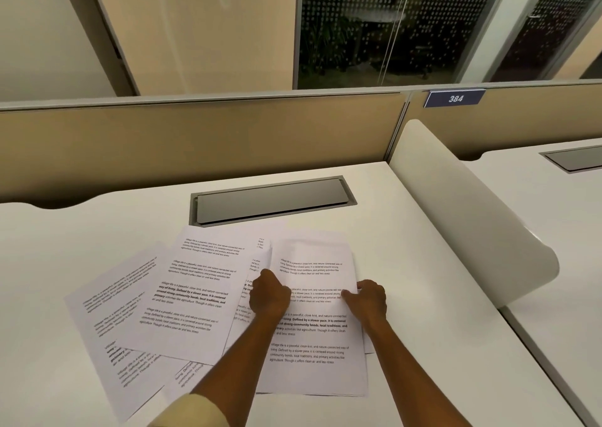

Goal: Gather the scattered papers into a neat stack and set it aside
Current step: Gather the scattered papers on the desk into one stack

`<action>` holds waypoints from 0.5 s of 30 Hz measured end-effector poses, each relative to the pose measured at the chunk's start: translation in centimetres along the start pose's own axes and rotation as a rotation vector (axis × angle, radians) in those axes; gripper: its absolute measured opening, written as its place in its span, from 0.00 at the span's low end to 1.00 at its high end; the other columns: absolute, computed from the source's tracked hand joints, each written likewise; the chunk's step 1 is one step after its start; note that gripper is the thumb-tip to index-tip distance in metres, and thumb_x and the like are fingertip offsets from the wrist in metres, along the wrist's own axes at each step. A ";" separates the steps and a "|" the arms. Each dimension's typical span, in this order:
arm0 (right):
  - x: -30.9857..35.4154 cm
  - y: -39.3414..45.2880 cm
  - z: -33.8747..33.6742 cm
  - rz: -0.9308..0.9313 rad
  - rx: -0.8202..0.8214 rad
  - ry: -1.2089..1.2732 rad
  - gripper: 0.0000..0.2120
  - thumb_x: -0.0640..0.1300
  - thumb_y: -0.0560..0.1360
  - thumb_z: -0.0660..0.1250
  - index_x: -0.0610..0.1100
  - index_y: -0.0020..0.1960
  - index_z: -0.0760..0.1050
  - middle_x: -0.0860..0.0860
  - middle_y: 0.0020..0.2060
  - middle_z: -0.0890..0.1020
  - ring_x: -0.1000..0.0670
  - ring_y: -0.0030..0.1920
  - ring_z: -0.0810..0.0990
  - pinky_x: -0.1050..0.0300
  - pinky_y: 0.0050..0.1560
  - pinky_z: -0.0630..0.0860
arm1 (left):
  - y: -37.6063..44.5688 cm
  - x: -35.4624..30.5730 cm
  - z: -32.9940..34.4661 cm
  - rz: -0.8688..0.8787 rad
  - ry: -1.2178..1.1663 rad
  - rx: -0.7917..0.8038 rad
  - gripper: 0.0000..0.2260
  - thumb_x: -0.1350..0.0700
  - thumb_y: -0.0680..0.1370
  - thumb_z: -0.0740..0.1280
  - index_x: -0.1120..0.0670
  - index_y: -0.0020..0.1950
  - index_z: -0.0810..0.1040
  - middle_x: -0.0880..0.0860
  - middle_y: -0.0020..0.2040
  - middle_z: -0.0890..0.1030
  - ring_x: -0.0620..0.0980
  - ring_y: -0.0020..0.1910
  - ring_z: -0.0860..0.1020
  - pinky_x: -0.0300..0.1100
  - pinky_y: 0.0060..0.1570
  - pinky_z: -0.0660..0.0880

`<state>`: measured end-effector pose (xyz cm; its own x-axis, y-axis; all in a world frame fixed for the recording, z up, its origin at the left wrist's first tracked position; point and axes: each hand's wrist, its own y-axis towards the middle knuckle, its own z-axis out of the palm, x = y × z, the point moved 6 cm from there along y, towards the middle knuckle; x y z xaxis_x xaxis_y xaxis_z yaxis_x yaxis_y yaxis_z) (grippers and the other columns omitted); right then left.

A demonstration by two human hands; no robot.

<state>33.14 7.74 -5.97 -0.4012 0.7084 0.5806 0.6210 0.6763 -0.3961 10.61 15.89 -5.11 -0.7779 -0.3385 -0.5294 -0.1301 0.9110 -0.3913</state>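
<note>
Several printed white papers lie on the white desk point(65, 231). A partly squared pile point(316, 342) sits at the centre right. My left hand point(268, 296) grips that pile's left edge with curled fingers. Its right edge is pinched in my right hand point(366, 298). More sheets fan out to the left: a large sheet point(192, 299) overlaps a tilted one point(114, 312), and other corners poke out beneath at the front.
A grey cable hatch point(270, 200) is set in the desk behind the papers. A beige partition point(195, 139) closes the back. A white curved divider point(462, 211) bounds the right side, with a neighbouring desk point(553, 218) beyond it.
</note>
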 end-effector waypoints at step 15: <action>0.7 0.8 0.1 0.010 0.060 0.327 0.24 0.49 0.70 0.74 0.41 0.63 0.75 0.45 0.58 0.81 0.44 0.56 0.80 0.53 0.54 0.77 | -0.2 1.5 0.9 0.020 -0.576 0.134 0.18 0.62 0.70 0.74 0.58 0.58 0.73 0.55 0.55 0.81 0.54 0.51 0.81 0.43 0.43 0.79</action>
<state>33.27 8.77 -5.95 -0.1525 0.6193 0.7702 0.5792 0.6875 -0.4381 10.04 14.99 -6.50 -0.3153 -0.4288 -0.8466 -0.0106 0.8936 -0.4486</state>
